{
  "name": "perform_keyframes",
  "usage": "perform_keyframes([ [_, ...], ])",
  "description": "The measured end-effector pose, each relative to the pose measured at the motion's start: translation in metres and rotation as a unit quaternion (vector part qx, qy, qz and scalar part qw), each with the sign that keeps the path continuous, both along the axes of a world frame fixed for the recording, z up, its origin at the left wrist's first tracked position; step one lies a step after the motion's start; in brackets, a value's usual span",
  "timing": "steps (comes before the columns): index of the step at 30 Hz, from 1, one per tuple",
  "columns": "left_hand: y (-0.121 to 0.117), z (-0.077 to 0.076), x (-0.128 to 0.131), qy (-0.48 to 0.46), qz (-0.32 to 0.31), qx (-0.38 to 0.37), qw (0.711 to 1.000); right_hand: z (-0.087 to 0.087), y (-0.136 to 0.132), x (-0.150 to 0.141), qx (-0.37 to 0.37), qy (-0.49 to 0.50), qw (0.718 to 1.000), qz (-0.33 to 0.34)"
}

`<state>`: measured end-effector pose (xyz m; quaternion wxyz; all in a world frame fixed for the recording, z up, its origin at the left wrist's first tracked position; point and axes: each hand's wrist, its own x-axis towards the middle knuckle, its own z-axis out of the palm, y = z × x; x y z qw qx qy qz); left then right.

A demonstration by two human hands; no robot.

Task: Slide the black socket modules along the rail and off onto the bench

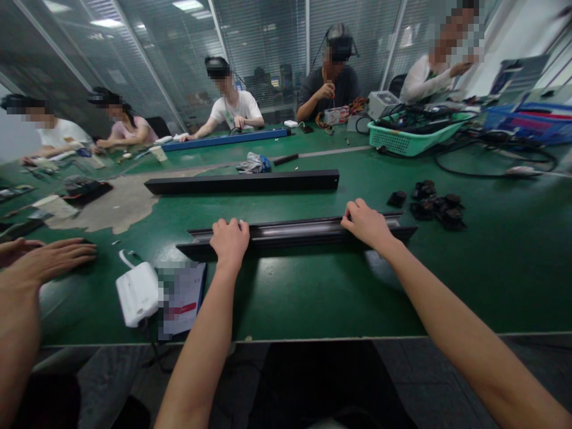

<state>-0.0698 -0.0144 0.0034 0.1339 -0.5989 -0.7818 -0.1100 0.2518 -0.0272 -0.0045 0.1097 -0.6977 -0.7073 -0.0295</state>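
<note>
A long dark metal channel (pixel 295 230) lies on the green table in front of me, its hollow side facing up. Near its left end my left hand (pixel 229 239) is closed over it, fingers curled across the walls. Toward the right end my right hand (pixel 365 224) grips the same channel, with thumb and fingers bent over the far wall. Beyond it, roughly parallel, rests a closed black bar (pixel 245 182). To the right of the channel sits a cluster of small black parts (pixel 438 204).
A co-worker's hands (pixel 53 262) rest on the table at left. Near them are a white device (pixel 138 293) and a booklet (pixel 183 298). Grey gloves (pixel 254 162) lie behind the bar. A teal basket (pixel 415 138) of cables stands at right. Several people sit across the table.
</note>
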Motion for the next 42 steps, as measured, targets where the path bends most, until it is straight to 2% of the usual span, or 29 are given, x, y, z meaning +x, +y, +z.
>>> perform_keyframes([
  [18,-0.001,0.003,0.001,-0.002,0.002,-0.010,1.000,0.006,-0.003,0.006,-0.023,-0.011,1.000,-0.005],
  [30,0.001,-0.001,-0.001,0.008,0.001,-0.001,1.000,0.010,-0.003,0.013,-0.062,-0.021,0.998,-0.025],
  [42,-0.001,0.001,0.000,-0.002,0.003,-0.008,1.000,0.005,-0.004,0.008,-0.068,0.053,0.993,-0.077],
])
